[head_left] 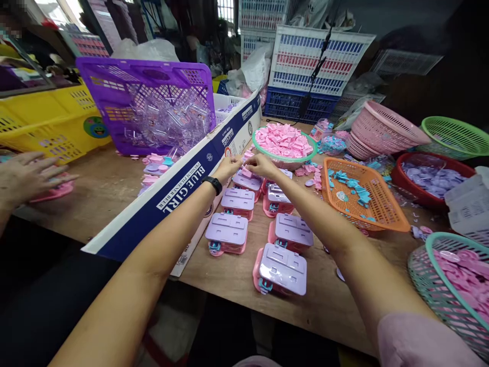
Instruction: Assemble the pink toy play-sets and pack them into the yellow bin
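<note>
Head view. Both arms reach forward over the wooden surface (237, 275). Left hand (227, 167) and right hand (261, 164) meet just in front of the green bowl (267, 151) heaped with pink pieces. The fingers of both hands are pinched nearly closed on one small pink piece (244, 164) held between them; the exact grip is too small to read. A black wristband (213, 184) sits on the left wrist.

Nearer than the bowl, purple-topped pink cases (283, 265) lie in two rows, lids up; the farthest case (248, 181) is directly under the hands. Right of the bowl: an orange tray (382, 204) with blue bits. Left of the bowl: a cardboard box wall (179, 196) printed "BLUE GIRL", and behind it a purple crate (145, 102).

Another person's hand (26, 176) rests far left of the bowl, on a pink item.

Judgement: the piece likely wants squaring over the farthest case before pressing; a light fingertip hold and steady wrists should serve.
</note>
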The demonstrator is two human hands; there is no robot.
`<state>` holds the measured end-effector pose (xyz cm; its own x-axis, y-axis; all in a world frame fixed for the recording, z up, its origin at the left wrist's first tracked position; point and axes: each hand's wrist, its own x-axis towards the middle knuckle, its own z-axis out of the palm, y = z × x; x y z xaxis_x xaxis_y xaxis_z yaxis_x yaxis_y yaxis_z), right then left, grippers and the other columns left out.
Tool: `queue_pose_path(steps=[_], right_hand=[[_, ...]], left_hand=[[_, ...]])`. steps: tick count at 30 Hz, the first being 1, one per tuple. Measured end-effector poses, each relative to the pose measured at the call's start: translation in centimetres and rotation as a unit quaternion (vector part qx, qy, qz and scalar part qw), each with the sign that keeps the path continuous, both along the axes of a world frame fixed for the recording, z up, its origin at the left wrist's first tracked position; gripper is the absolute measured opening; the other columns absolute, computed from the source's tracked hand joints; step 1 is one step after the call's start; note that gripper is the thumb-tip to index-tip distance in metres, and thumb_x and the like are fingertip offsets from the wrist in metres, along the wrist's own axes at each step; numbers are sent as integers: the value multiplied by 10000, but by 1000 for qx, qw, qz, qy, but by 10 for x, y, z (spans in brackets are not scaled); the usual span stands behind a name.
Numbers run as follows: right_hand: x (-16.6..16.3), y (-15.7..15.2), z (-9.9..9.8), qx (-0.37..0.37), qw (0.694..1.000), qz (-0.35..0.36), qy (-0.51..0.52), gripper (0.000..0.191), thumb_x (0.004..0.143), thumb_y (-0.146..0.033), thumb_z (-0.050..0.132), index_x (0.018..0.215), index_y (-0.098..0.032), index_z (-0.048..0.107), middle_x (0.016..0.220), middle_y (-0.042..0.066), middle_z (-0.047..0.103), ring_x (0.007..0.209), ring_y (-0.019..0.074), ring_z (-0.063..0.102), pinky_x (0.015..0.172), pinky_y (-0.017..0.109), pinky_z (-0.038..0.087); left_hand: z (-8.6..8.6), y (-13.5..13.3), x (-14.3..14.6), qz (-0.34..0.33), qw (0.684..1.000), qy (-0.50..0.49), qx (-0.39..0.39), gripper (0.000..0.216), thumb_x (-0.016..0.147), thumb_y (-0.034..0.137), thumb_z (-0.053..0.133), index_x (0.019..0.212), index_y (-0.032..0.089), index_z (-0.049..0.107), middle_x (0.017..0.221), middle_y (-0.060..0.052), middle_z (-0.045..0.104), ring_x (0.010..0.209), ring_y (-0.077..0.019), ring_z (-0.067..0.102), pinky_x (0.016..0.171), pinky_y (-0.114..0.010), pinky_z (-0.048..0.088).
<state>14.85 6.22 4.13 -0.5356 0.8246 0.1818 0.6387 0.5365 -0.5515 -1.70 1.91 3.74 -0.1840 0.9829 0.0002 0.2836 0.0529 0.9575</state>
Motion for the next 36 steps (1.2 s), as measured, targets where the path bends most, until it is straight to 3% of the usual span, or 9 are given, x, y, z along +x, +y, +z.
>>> queue_pose_path(steps=[7, 14, 20, 23, 27, 31, 33, 36], right_hand=[[-15, -1, -7, 121, 990, -22, -65, 298, 904, -81, 568, 1072, -119, 811, 1058, 123, 792, 958, 237, 707, 883, 306, 488], [-13, 5, -18, 137, 989, 10, -47, 250, 928, -92, 562, 1039, -128, 783, 1044, 115, 780, 980, 235, 685, 889, 310, 478], [-17, -2, -40, 166, 986, 17, 18, 227, 978, -102, 529, 1045, -141, 742, 1069, 125, 743, 1025, 234, 644, 961, 335, 453], [-23, -8, -41, 175, 985, 9, 0, 235, 998, -113, 517, 1067, -148, 739, 1081, 125, 733, 1044, 230, 635, 970, 333, 454], [-5, -1, -20, 194, 979, 13, -57, 219, 1018, -204, 550, 1104, -172, 749, 1067, 109, 740, 1047, 239, 627, 961, 340, 459], [59, 32, 10, 169, 968, -174, -70, 328, 1037, -177, 436, 1160, -140, 738, 1136, 134, 724, 1078, 252, 635, 977, 338, 469], [92, 54, 19, 140, 954, -248, -90, 364, 972, -79, 432, 1179, -104, 731, 1188, 175, 697, 1137, 276, 625, 1008, 351, 466], [121, 84, 19, 125, 951, -265, -100, 386, 893, -42, 490, 1199, -77, 722, 1240, 213, 653, 1187, 313, 600, 1042, 384, 461]], left_hand=[[-13, 3, 3, -9, 995, -83, -58, 249, 675, 248, 813, 634, 172, 579, 498, 39, 496, 461, -89, 418, 471, -209, 306], [-22, 4, 9, -15, 983, -167, -69, 238, 606, 205, 800, 682, 172, 577, 538, 9, 567, 508, -134, 543, 502, -227, 411], [-28, 2, 9, 4, 983, -173, -55, 241, 572, 152, 715, 737, 188, 544, 588, 30, 560, 536, -119, 540, 535, -221, 423], [-23, 0, 9, 4, 989, -140, -55, 246, 584, 185, 700, 744, 200, 514, 570, 45, 509, 512, -119, 503, 518, -228, 395], [-13, -5, 7, 4, 997, -64, -49, 267, 597, 219, 708, 792, 205, 526, 613, 24, 525, 573, -170, 552, 573, -283, 446], [-3, -7, 10, 23, 999, 33, 37, 306, 631, 185, 687, 911, 216, 566, 925, -64, 648, 997, -285, 637, 925, -435, 507], [4, 1, 19, 10, 981, 141, 133, 281, 696, 169, 643, 968, 219, 593, 1107, -93, 657, 1180, -307, 578, 1097, -478, 417], [16, 32, 47, -50, 927, 302, 216, 257, 802, 165, 557, 1045, 190, 638, 1165, -130, 669, 1194, -318, 578, 1134, -486, 395]])
